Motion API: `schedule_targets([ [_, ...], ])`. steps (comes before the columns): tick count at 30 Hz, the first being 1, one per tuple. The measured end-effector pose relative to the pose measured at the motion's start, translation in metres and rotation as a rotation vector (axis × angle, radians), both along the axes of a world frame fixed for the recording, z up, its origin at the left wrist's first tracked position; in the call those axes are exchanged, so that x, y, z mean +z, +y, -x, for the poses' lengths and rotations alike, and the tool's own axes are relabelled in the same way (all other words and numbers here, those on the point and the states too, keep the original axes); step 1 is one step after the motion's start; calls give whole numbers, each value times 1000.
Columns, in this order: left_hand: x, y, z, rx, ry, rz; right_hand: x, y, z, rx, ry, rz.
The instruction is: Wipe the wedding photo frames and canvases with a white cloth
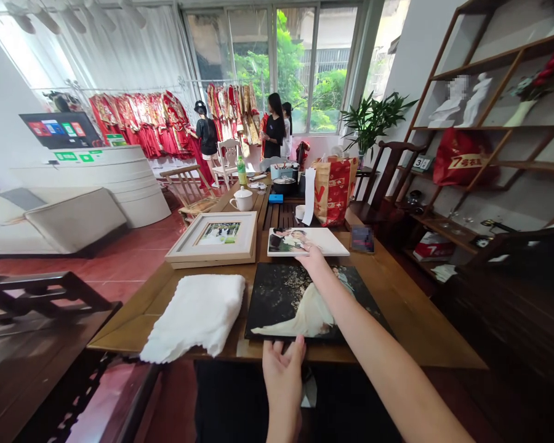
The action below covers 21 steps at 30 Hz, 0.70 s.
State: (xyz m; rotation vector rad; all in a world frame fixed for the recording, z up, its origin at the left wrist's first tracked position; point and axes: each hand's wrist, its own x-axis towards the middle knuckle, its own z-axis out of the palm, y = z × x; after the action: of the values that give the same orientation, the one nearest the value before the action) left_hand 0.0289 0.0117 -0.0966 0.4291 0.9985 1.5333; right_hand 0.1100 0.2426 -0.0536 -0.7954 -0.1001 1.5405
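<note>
One black print [281, 295] at lower centre, near edge in the left hand [284, 372], between thumb and fingers. Just beyond, a white print [324, 239], near edge touched by the right hand [311, 255], fingers too hidden to tell their hold. Left, a cloth [196, 314] and a frame [215, 240]. Upper right, a red bag [464, 159] reading "7号衣", remainder unclear; below, another bag [434, 246] marked "7".

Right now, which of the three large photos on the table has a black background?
The nearest panel, its front edge at the left hand; the framed photo shows greenery, the far panel looks pale.
</note>
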Motion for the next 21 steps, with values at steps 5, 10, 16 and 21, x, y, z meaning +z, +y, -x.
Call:
schedule_targets([
  [5, -5, -4, 7, -66, -13, 9, 14, -4, 1, 16, -22, 168],
  [10, 10, -6, 40, -340, 77, 170, 28, -13, -14, 37, -43, 241],
  [16, 22, 1, 56, -442, 171, 275, 37, -27, -29, 88, -5, 178],
  [21, 18, 2, 56, -441, 231, 306, 35, -34, -31, 120, 42, 61],
])
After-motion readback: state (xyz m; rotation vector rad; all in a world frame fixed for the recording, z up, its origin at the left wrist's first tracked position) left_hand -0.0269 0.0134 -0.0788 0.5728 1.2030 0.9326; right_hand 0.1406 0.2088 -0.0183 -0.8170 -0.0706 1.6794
